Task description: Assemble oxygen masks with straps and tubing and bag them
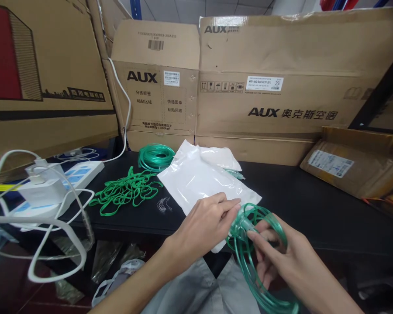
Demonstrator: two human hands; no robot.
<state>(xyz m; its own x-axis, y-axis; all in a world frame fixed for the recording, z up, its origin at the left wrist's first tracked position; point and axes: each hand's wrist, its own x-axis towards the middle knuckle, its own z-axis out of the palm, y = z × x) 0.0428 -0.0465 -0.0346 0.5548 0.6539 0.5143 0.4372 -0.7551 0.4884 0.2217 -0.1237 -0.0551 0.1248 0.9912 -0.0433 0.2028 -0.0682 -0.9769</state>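
At the tabletop's (301, 192) near edge, our right grip (283, 253) clamps looped green tubing (245, 264); our left grip (205, 220) meets it, whether closed we cannot tell. Beyond are a white packet (201, 179), green bands (129, 188) and AUX cartons (224, 111).

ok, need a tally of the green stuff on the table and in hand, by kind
Green tubing coil on the table: 1
Tangled pile of green bands (pile counted as one): 1
Green tubing bundle in the right hand: 1
Partly covered green piece farther back: 1
Total: 4
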